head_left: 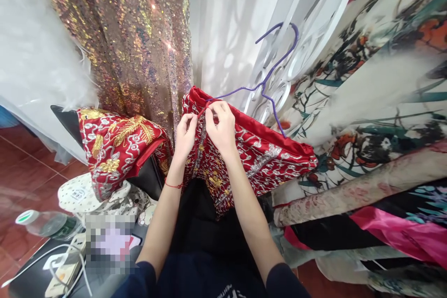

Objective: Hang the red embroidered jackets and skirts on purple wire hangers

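Observation:
A red embroidered garment (268,153) with silver and gold stitching hangs on a purple wire hanger (268,74). Both my hands pinch at its front opening near the collar. My left hand (186,132) grips the left edge of the opening, fingers closed. My right hand (220,123) pinches the right edge, close to a small red loop or fastening. A red string bracelet sits on my left wrist. What lies between the fingertips is too small to name.
A second piece of the red embroidered cloth (115,144) drapes over a dark chair on the left. Sequined gold fabric (132,32), white curtains (230,23) and floral printed fabric (384,79) hang behind. A plastic water bottle (49,223) and a power strip (66,270) lie at lower left.

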